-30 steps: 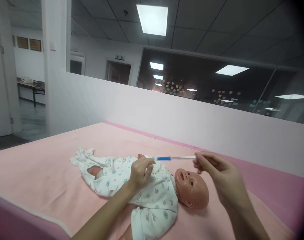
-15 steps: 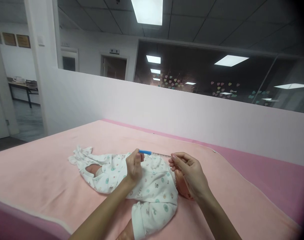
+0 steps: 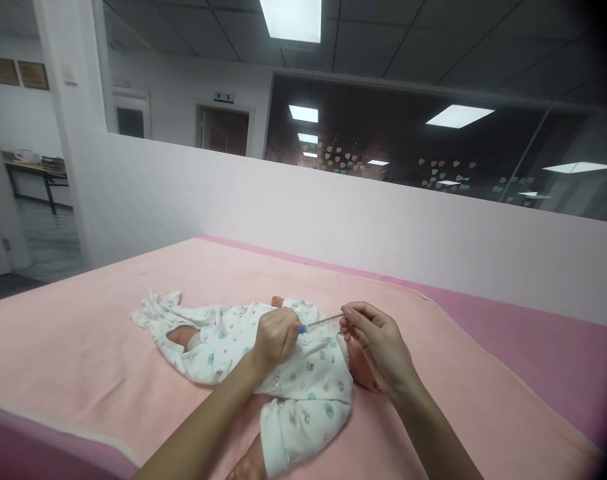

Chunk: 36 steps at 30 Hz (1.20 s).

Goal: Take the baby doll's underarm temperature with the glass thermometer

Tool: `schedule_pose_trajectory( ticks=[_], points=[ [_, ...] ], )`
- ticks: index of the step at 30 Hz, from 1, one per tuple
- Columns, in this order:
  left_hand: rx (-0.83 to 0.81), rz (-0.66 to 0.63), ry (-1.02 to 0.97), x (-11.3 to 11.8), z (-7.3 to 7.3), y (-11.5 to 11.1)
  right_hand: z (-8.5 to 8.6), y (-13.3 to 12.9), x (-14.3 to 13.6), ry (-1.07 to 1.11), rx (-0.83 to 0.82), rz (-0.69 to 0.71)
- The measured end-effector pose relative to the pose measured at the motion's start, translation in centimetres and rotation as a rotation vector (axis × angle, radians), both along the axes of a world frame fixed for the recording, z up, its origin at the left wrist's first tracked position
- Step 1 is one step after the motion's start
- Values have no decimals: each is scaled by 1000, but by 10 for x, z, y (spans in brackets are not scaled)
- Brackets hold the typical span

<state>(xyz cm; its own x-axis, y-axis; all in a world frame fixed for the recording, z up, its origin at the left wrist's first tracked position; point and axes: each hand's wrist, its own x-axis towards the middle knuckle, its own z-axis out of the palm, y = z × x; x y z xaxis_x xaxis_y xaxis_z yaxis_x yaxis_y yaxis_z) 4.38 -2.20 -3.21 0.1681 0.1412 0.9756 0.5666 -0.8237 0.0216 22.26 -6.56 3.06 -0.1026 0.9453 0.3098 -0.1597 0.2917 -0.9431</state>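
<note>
A thin thermometer (image 3: 326, 320) with a blue end spans the gap between my two hands, above the chest of a baby doll. My left hand (image 3: 277, 339) is closed around the blue end, of which only a short piece shows. The thumb and fingers of my right hand (image 3: 376, 337) pinch the thin far tip. Beneath them lies the baby doll (image 3: 308, 367) on its back, in a white printed suit, head toward the right. My right hand hides most of its head. One small doll hand (image 3: 277, 302) shows beyond my left hand.
The doll lies on a pink blanket (image 3: 108, 320) over a padded pink surface (image 3: 543, 347). A low white wall (image 3: 333, 220) with glass above it runs along the far side. An open doorway at the left shows a table (image 3: 38, 172).
My left hand has moved right and turned, covering most of the blue end. The thermometer now slants up toward my right hand, which has stayed nearly in place. The doll's far hand has come into view.
</note>
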Motion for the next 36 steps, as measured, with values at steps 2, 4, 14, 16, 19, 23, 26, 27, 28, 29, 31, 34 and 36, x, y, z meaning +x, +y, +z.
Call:
schedule_pose_trajectory(
  ticks=[2,4,14,16,19,23,26,27,28,29,31,34,36],
  points=[
    [38,1,57,1,1,-2,0,-1,0,15,-21,14],
    [71,-3,85,2,2,-4,1,-2,-1,30,-35,23],
    [95,18,70,0,-1,-3,-5,3,-3,57,-6,62],
    [96,37,70,1,0,-4,-5,3,-5,63,6,90],
    [104,47,85,1,2,-7,-8,3,-11,96,-15,179],
    [114,28,129,2,4,-9,-15,6,-22,-72,101,149],
    [119,32,141,2,3,-9,-14,10,-25,-313,254,77],
    [109,36,151,2,3,-9,-10,11,-24,-373,288,71],
    [92,40,164,2,3,-9,-3,12,-20,-422,320,73],
    [69,44,178,3,3,-8,6,13,-15,-464,353,76],
    [23,52,185,3,3,-7,30,17,2,-510,434,47],
    [-35,100,125,3,2,-5,65,30,31,-402,543,-124],
    [-78,146,101,2,2,-4,74,45,42,-316,623,-218]
  ],
)
